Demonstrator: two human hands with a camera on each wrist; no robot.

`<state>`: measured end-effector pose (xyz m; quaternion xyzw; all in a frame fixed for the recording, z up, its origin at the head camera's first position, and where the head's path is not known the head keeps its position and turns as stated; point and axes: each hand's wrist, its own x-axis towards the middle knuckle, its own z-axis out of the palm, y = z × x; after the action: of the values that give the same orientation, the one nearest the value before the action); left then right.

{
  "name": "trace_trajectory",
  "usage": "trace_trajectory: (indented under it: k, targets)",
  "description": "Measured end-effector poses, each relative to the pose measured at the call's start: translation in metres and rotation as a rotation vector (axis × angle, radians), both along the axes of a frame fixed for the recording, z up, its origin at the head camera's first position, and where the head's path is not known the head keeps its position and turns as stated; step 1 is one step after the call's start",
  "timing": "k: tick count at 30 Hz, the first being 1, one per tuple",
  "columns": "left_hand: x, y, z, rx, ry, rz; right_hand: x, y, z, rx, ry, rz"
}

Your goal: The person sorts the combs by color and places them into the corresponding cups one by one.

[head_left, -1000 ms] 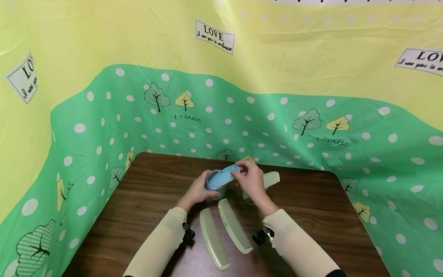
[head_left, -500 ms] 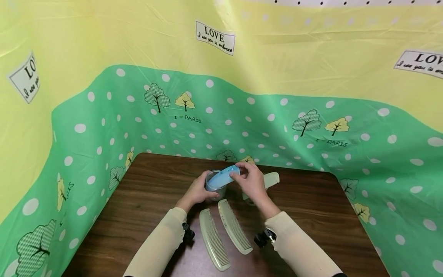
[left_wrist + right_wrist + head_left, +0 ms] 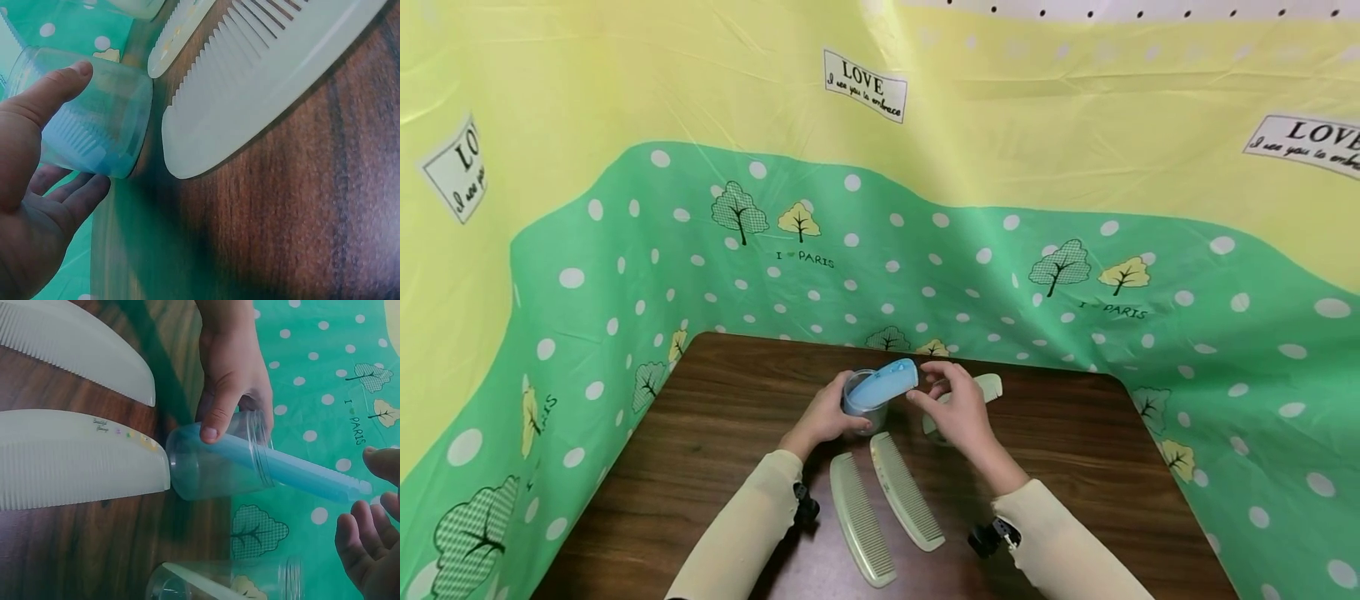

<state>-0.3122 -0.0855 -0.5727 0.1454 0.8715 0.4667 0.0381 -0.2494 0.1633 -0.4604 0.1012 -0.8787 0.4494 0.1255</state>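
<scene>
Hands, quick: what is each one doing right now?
Left hand: grips the clear cup with the blue comb in it.
Right hand: open, holding nothing, just beside the comb's end.

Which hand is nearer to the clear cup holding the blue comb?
Left. The left hand grips the clear cup; the right hand hovers open beside the blue comb, apart.
</scene>
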Motion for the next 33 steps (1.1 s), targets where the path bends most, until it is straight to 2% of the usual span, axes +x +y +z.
trace_trajectory:
  k: [7, 15, 33]
  targets:
    - [0.001, -0.001, 0.003, -0.008, -0.007, 0.001, 0.013, 0.008, -0.004, 0.008, -0.019, 0.007]
    - [0.000, -0.003, 0.003, 0.000, -0.023, 0.005, 0.026, 0.011, -0.017, 0.015, -0.051, 0.008]
    - [0.001, -0.001, 0.001, 0.010, -0.017, 0.006, 0.055, 0.022, -0.059, -0.011, -0.053, -0.032]
